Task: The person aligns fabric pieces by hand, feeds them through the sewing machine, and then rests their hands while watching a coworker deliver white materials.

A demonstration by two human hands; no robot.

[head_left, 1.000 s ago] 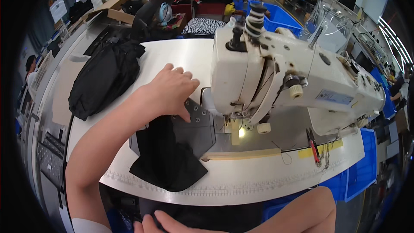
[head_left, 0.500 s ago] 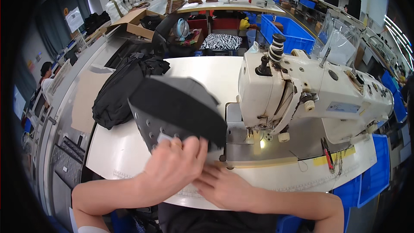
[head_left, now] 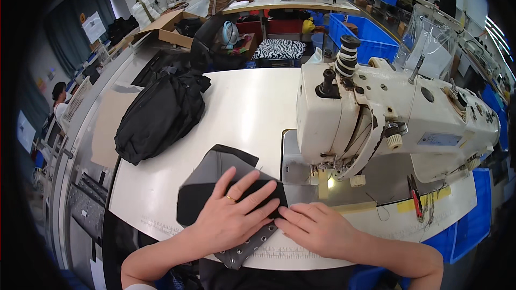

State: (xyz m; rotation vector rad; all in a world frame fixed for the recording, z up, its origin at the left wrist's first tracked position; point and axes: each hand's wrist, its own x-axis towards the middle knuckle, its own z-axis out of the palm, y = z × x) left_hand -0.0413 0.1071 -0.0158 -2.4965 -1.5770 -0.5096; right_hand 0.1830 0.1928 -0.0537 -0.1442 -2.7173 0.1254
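A stiff black and dark grey fabric piece (head_left: pixel 201 196) lies folded on the white sewing table in front of me. A flap with rows of metal eyelets (head_left: pixel 236 255) sticks out of it toward me. My left hand (head_left: pixel 234 215), a ring on one finger, rests flat on top with its fingers spread. At the piece's right edge, the fingers of my right hand (head_left: pixel 317 228) are close together and grip the corner; its thumb is partly hidden. Just beyond and to the right stands a white sewing machine (head_left: pixel 344 123), its needle area lit and apart from the fabric.
A black bag (head_left: pixel 161 115) lies at the table's left, beside brown card (head_left: pixel 110 129). Red-handled snips (head_left: pixel 415 196) sit on the right near loose threads. Eyelet-studded dark pieces (head_left: pixel 80 215) are at the far left. Blue bins (head_left: pixel 365 37) stand beyond and below the table.
The fabric piece, raised and tilted in my left hand before, has come down onto the table. My left hand has let go and spread flat over it; my right hand has shifted to the right.
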